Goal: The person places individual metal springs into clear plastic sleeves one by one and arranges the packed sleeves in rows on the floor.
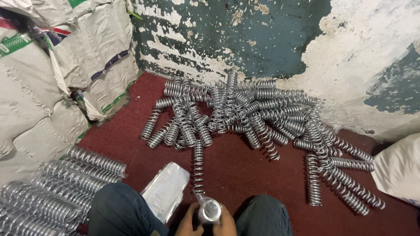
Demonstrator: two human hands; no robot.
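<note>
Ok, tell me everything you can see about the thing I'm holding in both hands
It is a shiny metal coil spring in clear plastic wrap, seen end-on so its round end faces up. The left hand and right hand grip it from either side, between the knees, above the dark red floor.

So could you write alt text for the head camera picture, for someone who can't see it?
Two hands, left hand and right hand, hold a spring in a clear plastic sleeve. Ahead, shiny metal springs lie heaped on a dark red floor by a peeling wall.
</note>
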